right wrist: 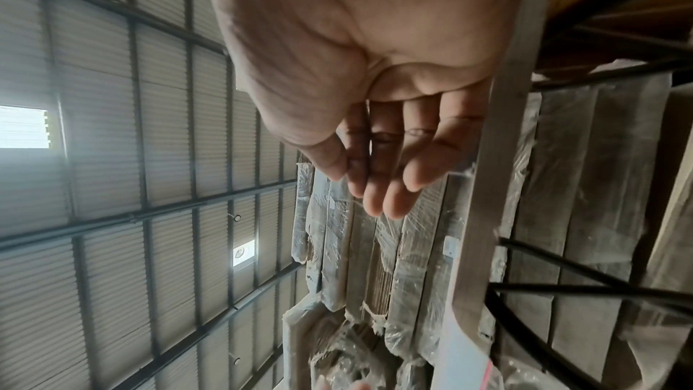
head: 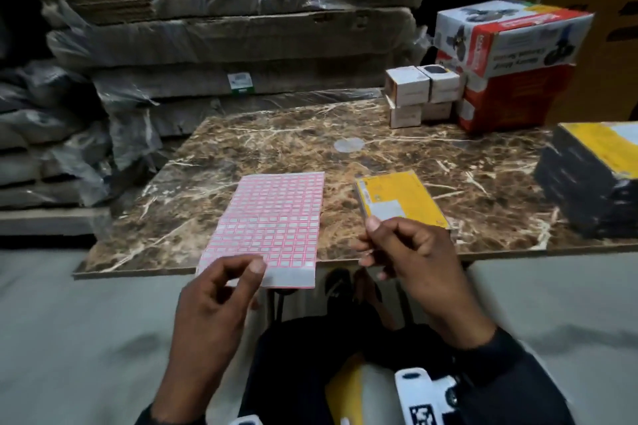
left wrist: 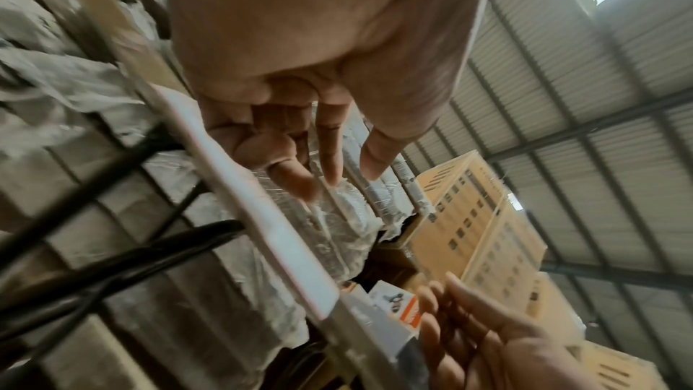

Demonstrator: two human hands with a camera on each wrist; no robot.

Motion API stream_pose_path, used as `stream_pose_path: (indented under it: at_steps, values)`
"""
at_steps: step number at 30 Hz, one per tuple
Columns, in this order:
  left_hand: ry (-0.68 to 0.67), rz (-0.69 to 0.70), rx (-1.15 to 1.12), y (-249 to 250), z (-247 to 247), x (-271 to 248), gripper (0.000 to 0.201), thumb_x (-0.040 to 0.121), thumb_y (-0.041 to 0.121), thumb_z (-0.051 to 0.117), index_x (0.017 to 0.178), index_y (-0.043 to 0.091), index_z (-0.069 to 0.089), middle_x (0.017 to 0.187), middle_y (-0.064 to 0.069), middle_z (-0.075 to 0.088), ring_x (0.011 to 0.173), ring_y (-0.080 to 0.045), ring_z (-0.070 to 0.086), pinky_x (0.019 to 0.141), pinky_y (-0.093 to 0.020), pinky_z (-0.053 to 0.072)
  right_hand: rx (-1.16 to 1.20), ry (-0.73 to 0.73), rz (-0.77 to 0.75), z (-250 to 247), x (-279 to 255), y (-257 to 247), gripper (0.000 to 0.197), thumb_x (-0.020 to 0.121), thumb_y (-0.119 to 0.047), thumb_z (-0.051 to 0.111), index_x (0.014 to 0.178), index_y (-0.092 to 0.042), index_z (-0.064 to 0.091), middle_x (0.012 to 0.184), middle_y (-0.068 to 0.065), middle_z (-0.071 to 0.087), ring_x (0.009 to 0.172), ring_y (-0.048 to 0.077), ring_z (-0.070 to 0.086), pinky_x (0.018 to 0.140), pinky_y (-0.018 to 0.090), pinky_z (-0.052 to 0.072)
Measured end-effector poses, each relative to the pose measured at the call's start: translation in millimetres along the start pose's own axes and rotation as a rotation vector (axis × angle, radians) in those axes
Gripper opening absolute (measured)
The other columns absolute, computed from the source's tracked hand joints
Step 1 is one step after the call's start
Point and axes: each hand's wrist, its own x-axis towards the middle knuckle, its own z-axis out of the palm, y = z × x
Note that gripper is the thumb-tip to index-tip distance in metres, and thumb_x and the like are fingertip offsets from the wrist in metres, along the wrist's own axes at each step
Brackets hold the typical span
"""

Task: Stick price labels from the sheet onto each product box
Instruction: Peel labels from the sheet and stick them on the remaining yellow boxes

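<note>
Left hand (head: 221,290) hovers loose-fingered over the label sheet's (head: 272,221) near edge, nearer it than the empty, relaxed right hand (head: 411,259) by the yellow box (head: 400,198).

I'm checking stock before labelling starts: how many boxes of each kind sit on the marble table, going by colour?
Flat yellow box: 1
Small white boxes: 4 visible
Red-and-white boxes: 2, stacked
Black-and-yellow box: 1, partly cut off by the frame
Total: 8 boxes, plus 1 label sheet
</note>
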Motion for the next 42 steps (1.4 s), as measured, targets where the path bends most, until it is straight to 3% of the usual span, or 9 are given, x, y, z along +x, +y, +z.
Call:
stream_pose_path:
  at_steps: [3,10,13,17,23,30,36,39,42]
  values:
    - [0.044,-0.035,0.065,-20,-14,-12,0.008,0.092,0.025,0.077,0.089,0.031,0.081,0.072,0.002,0.074,0.052,-0.012,0.06,0.053,-0.02,0.046,0.007,-0.057,0.025,17,-1,13,0.036,0.095,-0.044,0.067,0.084,-0.011,0.077,0.086,0.004,0.083,0.072,0.02,0.077,0.061,0.03,0.052]
    - [0.219,-0.034,0.081,-57,-18,-34,0.013,0.085,0.033,0.074,0.091,0.022,0.08,0.079,-0.001,0.077,0.05,-0.011,0.061,0.053,-0.024,0.048,0.24,-0.183,0.094,76,-35,36,0.037,0.082,-0.048,0.068,0.073,-0.013,0.077,0.076,0.01,0.079,0.047,0.012,0.058,0.043,0.02,0.038]
    - [0.248,-0.06,0.102,-76,-17,-46,0.004,0.091,0.021,0.076,0.09,0.023,0.079,0.071,-0.002,0.074,0.048,-0.008,0.058,0.053,-0.022,0.047,0.278,-0.295,0.135,100,-45,50,0.033,0.085,-0.044,0.067,0.075,-0.013,0.075,0.076,0.01,0.079,0.045,0.013,0.057,0.043,0.021,0.038]
    - [0.261,-0.078,0.13,-90,-21,-55,0.01,0.093,0.016,0.076,0.09,0.025,0.079,0.08,0.0,0.077,0.053,-0.011,0.064,0.055,-0.02,0.048,0.325,-0.338,0.275,121,-55,78,0.03,0.087,-0.044,0.068,0.075,-0.017,0.076,0.079,0.013,0.078,0.048,0.014,0.058,0.044,0.021,0.037]
    - [0.307,-0.107,0.137,-89,-36,-59,0.009,0.093,0.015,0.075,0.089,0.022,0.078,0.088,0.001,0.079,0.059,-0.017,0.067,0.056,-0.022,0.048,0.446,-0.223,0.48,143,-52,114,0.048,0.08,-0.035,0.089,0.117,-0.01,0.071,0.101,0.008,0.077,0.063,0.012,0.062,0.049,0.022,0.04]
    - [0.361,0.068,0.261,-63,-29,-46,0.014,0.092,0.017,0.076,0.09,0.031,0.077,0.087,0.012,0.078,0.069,-0.015,0.073,0.061,-0.022,0.054,0.567,-0.128,0.348,146,-20,106,0.037,0.086,-0.032,0.075,0.12,-0.016,0.074,0.101,0.001,0.08,0.066,0.015,0.065,0.05,0.025,0.044]
    - [0.318,0.347,0.489,-43,-16,-35,0.015,0.088,0.017,0.08,0.103,0.022,0.077,0.098,0.014,0.074,0.076,-0.013,0.069,0.059,-0.019,0.05,0.523,-0.109,0.268,131,-32,121,0.04,0.084,-0.031,0.077,0.119,-0.011,0.076,0.091,0.015,0.079,0.066,0.02,0.067,0.05,0.027,0.047]
    - [0.282,0.37,0.53,-47,-9,-32,0.022,0.087,0.018,0.084,0.108,0.019,0.079,0.102,0.01,0.073,0.069,-0.013,0.065,0.062,-0.013,0.045,0.541,-0.154,0.29,127,-40,127,0.046,0.08,-0.026,0.087,0.121,-0.009,0.075,0.102,0.014,0.081,0.076,0.024,0.073,0.054,0.028,0.051]
    - [0.261,0.348,0.506,-54,-5,-33,0.025,0.087,0.017,0.085,0.111,0.018,0.079,0.1,0.01,0.071,0.069,-0.005,0.063,0.064,-0.012,0.045,0.592,-0.207,0.307,125,-41,127,0.044,0.08,-0.024,0.078,0.121,-0.01,0.074,0.107,0.014,0.081,0.081,0.024,0.077,0.055,0.028,0.053]
